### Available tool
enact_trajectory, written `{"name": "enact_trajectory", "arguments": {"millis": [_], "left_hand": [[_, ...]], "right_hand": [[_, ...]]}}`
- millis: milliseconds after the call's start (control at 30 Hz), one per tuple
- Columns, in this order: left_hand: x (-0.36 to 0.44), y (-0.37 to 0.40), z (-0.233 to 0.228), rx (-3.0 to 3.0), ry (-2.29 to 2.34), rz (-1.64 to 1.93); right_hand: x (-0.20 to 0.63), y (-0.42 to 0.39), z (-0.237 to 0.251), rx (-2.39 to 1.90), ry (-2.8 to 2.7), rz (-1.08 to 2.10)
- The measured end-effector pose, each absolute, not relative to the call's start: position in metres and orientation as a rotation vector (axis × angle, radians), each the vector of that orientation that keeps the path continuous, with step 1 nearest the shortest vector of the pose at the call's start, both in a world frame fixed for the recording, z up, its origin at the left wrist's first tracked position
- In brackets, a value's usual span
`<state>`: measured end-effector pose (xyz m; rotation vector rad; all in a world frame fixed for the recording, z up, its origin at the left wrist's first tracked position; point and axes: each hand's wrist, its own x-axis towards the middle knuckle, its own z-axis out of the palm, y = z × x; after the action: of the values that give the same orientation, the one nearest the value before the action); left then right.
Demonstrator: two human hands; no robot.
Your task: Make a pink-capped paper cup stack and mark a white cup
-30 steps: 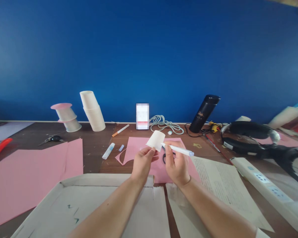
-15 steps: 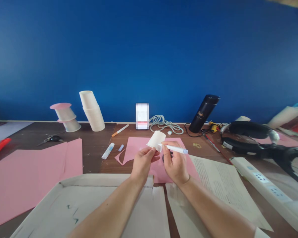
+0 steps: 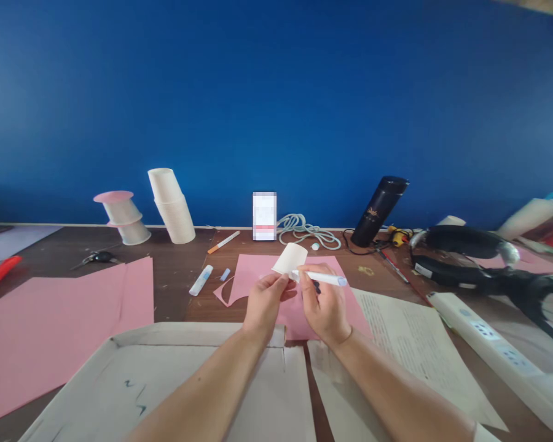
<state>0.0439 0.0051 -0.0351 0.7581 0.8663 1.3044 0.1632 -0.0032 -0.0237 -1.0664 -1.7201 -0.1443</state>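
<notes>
My left hand [image 3: 266,301] is closed, its fingers and thumb pinching a white paper cup [image 3: 291,258] by its near edge, with the cup tilted above the pink paper [image 3: 253,276]. In my right hand [image 3: 325,304] is a slim white pen [image 3: 325,278] with a pale blue end. Its tip rests at or very close to the cup's near rim; contact is hard to make out. Whether it is a marker or a glue pen does not show. A small pale blue cap [image 3: 225,274] and a white-and-blue tube [image 3: 201,280] lie left of my hands.
Stacked paper cups [image 3: 172,212] and a pair of cups with pink discs [image 3: 123,218] stand at the back left. A phone [image 3: 264,216], coiled cable [image 3: 306,232] and black flask [image 3: 378,212] line the wall. A power strip [image 3: 483,344] lies right; a cardboard lid [image 3: 188,380] sits in front.
The pen has shifted slightly left along the cup's rim, its pale blue end moving a little left. My left hand and the cup stay nearly still.
</notes>
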Motion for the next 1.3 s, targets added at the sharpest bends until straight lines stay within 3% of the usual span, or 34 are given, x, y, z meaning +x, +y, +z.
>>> {"name": "enact_trajectory", "arguments": {"millis": [500,1300], "left_hand": [[0.0418,0.0077,-0.0353,0.513,0.729,1.319],[0.0423,0.0065,-0.0353,0.613,0.764,1.295]], "right_hand": [[0.164,-0.0035,-0.0254,-1.103,-1.617,-0.076],[0.1641,-0.0015,-0.0257,-1.099,-1.688,-0.131]]}}
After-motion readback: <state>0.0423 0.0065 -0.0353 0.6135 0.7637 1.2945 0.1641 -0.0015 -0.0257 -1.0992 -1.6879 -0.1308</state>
